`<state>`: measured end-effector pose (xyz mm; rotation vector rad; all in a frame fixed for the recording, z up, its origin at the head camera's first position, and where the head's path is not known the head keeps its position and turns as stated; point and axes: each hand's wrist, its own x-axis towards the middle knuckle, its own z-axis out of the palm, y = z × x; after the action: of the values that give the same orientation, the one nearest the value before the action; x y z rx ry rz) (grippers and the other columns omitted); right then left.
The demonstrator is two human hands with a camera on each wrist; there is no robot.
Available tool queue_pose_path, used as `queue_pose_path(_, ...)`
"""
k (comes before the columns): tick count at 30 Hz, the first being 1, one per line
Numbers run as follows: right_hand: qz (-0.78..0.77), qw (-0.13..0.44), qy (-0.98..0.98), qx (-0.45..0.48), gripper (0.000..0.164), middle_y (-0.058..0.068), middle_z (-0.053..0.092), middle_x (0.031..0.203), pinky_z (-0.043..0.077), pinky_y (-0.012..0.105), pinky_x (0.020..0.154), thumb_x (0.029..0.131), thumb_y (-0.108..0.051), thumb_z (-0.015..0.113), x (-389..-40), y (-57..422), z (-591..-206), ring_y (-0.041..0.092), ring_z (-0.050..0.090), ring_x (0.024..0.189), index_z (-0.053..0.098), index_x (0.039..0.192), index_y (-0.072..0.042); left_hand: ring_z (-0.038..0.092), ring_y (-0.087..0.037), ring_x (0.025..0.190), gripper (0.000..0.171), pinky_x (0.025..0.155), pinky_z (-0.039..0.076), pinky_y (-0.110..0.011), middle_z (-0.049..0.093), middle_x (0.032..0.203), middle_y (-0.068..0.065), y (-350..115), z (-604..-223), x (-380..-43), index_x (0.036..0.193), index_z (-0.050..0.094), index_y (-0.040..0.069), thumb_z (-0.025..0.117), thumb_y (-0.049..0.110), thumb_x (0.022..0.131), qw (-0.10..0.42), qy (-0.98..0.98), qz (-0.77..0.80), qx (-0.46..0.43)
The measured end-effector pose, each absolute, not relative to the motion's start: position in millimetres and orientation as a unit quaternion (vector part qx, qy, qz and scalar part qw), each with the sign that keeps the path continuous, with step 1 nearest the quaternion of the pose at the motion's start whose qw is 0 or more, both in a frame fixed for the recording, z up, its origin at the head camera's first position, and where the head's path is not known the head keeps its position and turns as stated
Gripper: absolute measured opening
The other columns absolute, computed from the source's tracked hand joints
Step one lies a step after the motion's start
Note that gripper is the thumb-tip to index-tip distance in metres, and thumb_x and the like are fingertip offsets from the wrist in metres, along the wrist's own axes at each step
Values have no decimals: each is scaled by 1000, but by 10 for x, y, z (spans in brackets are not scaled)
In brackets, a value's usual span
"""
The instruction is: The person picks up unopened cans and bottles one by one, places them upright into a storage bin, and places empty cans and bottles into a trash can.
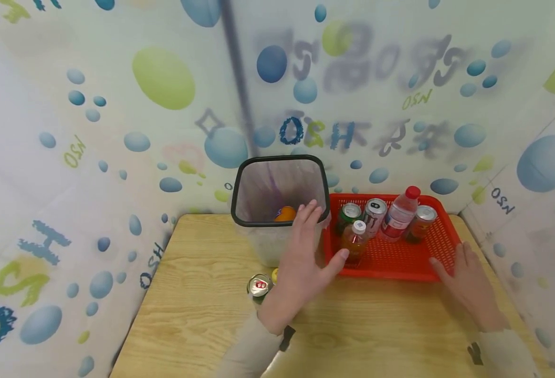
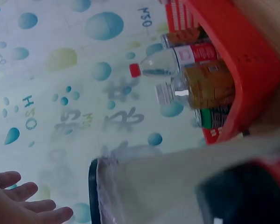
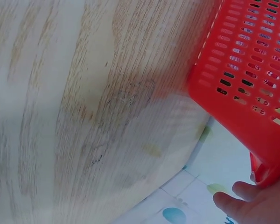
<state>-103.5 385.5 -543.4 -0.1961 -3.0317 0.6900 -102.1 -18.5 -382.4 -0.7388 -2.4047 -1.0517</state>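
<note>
My left hand [image 1: 301, 270] hovers with spread fingers in front of a lined waste bin [image 1: 268, 245]; nothing is in its grasp. In the left wrist view its fingers [image 2: 25, 191] are extended. My right hand [image 1: 471, 286] is beside the front right corner of a red plastic basket [image 1: 390, 260], fingers extended; in the right wrist view they lie close to the basket's rim, contact unclear. Inside the basket are a red-capped bottle [image 1: 397, 216], a white-capped bottle of amber drink [image 1: 354, 241], a green can [image 1: 349, 214], a pale can [image 1: 374, 212] and a brown can [image 1: 421, 223].
A drink can [image 1: 260, 285] stands on the wooden table [image 1: 192, 294], left of my left wrist. Beside it a yellow item [image 1: 274, 275] is mostly hidden by that hand. An orange object [image 1: 285, 213] lies in the bin. Patterned sheeting [image 1: 187, 131] encloses the back and sides.
</note>
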Motion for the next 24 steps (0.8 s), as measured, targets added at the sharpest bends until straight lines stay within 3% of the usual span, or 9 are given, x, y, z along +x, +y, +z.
queue_pose_path(5, 214, 26, -975, -58, 100, 48, 6, 157, 19, 78, 109, 106, -58, 42, -989, 3795, -5376, 66, 12, 143, 3, 156, 19, 21, -27, 157, 80, 120, 33, -50, 28, 168, -5, -410, -3773, -1041, 158, 33, 9, 71, 38, 93, 240, -864, -363, -254)
queue_pose_path(13, 229, 58, -971, -23, 94, 45, 9, 159, 13, 76, 114, 106, -52, 48, -854, 3555, -5108, 63, 11, 145, 7, 158, 15, 31, -39, 152, 72, 120, 33, -53, 39, 161, -19, -870, -3829, -1109, 150, 43, -1, 68, 37, 95, 314, -852, -341, -242)
queue_pose_path(19, 243, 79, -967, 3, 90, 40, 12, 163, 16, 76, 113, 106, -47, 52, -779, 3303, -4895, 60, 11, 148, 11, 160, 12, 37, -44, 147, 76, 116, 36, -57, 41, 159, -21, -1140, -3980, -1108, 148, 46, -5, 53, 56, 102, 333, -852, -343, -213)
queue_pose_path(24, 249, 85, -965, 22, 90, 34, 14, 165, 19, 75, 113, 104, -46, 56, -749, 3090, -4748, 55, 12, 151, 10, 163, 4, 41, -40, 146, 72, 113, 40, -57, 43, 157, -22, -1303, -4171, -1062, 147, 48, -5, 59, 49, 100, 338, -859, -333, -192)
